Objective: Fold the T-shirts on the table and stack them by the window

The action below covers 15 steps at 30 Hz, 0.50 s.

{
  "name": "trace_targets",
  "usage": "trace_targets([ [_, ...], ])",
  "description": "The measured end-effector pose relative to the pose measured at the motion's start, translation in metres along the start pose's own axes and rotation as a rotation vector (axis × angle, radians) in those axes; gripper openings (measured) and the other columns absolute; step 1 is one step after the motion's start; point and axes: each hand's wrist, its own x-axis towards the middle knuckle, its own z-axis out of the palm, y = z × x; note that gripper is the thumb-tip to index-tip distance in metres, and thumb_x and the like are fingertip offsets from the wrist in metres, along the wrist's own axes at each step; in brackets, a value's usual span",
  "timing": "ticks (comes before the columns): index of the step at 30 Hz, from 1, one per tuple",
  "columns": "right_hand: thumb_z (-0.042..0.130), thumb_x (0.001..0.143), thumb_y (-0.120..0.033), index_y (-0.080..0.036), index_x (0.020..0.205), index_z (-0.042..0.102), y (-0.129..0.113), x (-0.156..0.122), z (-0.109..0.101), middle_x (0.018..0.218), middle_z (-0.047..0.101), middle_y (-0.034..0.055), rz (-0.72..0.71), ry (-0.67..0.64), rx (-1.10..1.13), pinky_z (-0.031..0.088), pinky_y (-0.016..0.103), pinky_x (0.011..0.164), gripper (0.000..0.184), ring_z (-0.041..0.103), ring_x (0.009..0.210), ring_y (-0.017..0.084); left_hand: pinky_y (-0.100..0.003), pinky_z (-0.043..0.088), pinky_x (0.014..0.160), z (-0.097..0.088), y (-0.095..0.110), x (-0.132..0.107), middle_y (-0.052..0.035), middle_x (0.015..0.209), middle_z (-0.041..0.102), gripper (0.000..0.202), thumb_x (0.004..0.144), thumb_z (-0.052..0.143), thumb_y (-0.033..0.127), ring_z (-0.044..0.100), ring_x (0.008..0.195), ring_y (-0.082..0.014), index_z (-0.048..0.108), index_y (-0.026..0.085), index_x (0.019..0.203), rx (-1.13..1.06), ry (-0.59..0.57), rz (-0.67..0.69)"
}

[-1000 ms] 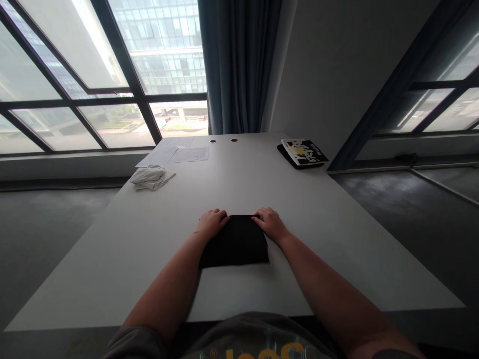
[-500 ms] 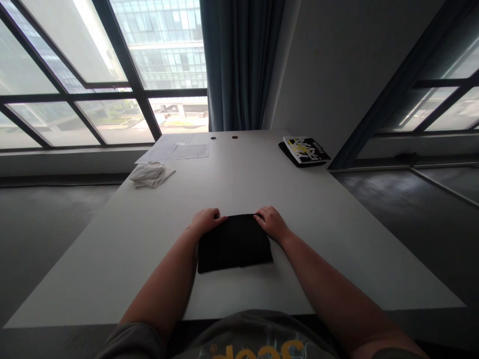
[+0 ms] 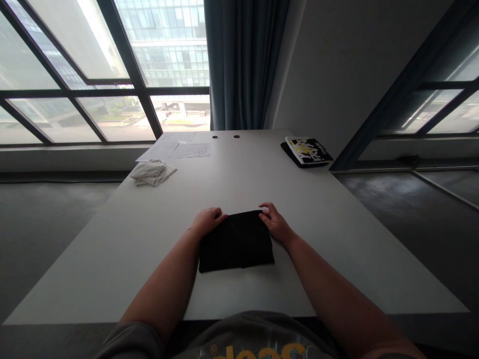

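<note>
A folded black cloth (image 3: 236,242) lies on the white table in front of me, its near edge slightly raised. My left hand (image 3: 209,221) is closed on its far left corner, thumb on top and fingers curled. At the far right corner my right hand (image 3: 276,222) has its fingers apart, the index finger stretched out past the edge. Its thumb still rests by the cloth's corner. The undersides of both hands are hidden.
On the white table (image 3: 123,259), a crumpled white cloth (image 3: 152,172) lies at the far left, near paper sheets (image 3: 190,149). A black, white and yellow printed packet (image 3: 309,150) lies on a dark item at the far right. Two round holes are near the back edge.
My right hand has loosened at the cloth's far right corner and moved slightly outward, its index finger lifting. My left hand stays at its corner.
</note>
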Motion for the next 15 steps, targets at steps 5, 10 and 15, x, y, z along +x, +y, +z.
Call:
trace_targets([
  [5, 0.067, 0.09, -0.046, -0.028, 0.146, 0.049, -0.009, -0.005, -0.012, 0.106, 0.075, 0.0035, 0.103, -0.249, 0.24, 0.059, 0.035, 0.08, 0.061, 0.072, 0.089, 0.02, -0.033, 0.048, 0.08, 0.001, -0.002, 0.003, -0.0057, 0.101, 0.075, 0.036, 0.1, 0.05, 0.055, 0.068, 0.094, -0.0234, 0.069, 0.026, 0.092, 0.037, 0.034, -0.064],
  [10, 0.083, 0.075, -0.035, -0.025, 0.118, 0.075, -0.016, -0.007, -0.015, 0.105, 0.078, 0.0041, 0.072, -0.26, 0.065, 0.06, 0.036, 0.085, 0.045, 0.073, 0.092, 0.023, -0.032, 0.047, 0.079, 0.001, -0.002, 0.005, -0.0064, 0.1, 0.075, 0.036, 0.1, 0.05, 0.055, 0.068, 0.094, -0.0234, 0.069, 0.025, 0.092, 0.064, 0.051, -0.082],
  [15, 0.079, 0.079, -0.027, -0.03, 0.135, 0.069, -0.015, -0.004, -0.018, 0.127, 0.074, 0.0036, 0.105, -0.38, 0.088, 0.059, 0.039, 0.095, 0.057, 0.073, 0.106, 0.024, -0.032, 0.047, 0.08, 0.0, -0.007, 0.007, -0.0059, 0.1, 0.074, 0.036, 0.1, 0.05, 0.055, 0.067, 0.092, -0.0227, 0.07, 0.025, 0.095, 0.049, 0.047, -0.026],
])
